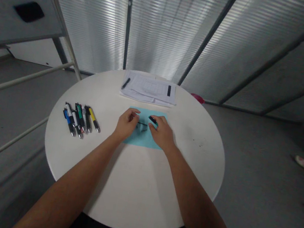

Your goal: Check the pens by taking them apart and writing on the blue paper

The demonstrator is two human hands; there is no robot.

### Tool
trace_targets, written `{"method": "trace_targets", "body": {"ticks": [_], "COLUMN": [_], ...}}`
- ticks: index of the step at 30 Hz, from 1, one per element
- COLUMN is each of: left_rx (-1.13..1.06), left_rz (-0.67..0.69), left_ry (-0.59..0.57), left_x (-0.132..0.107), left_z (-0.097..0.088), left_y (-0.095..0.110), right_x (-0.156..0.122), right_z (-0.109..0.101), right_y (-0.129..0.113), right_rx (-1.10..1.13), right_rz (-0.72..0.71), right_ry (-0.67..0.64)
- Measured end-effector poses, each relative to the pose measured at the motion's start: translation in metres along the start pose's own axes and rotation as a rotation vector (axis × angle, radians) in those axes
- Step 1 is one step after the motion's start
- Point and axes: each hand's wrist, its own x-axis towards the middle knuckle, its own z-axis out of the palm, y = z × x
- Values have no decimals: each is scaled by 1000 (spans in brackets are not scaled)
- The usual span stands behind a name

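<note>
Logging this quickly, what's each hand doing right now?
Left hand: closed, but what it holds, if anything, cannot be told.
Right hand: closed, holding a dark pen part.

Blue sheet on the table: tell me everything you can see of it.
The light blue sheet is a flat, matte rectangle, apparently paper or thin card, lying on the white round table near its middle. Small dark parts lie on it. The left hand and right hand cover its upper corners; contact can't be told.
</note>
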Motion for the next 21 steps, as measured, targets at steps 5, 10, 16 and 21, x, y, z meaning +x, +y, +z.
{"method": "trace_targets", "body": {"ticks": [5,10,16,21], "left_rx": [-10,33,89,72], "left_rz": [-7,-5,-7,-51], "left_ry": [-17,-31,-57,-48], "left_x": [1,1,1,1], "left_z": [1,1,0,0], "left_y": [-5,-7,-4,-1], "right_x": [-2,-1,0,5], "right_z": [1,4,7,5], "right_y": [1,5,8,9], "right_rx": [-103,-96,-49,106], "right_rz": [-32,-73,-65,-71], "right_ry": [-102,-99,-66,89]}}
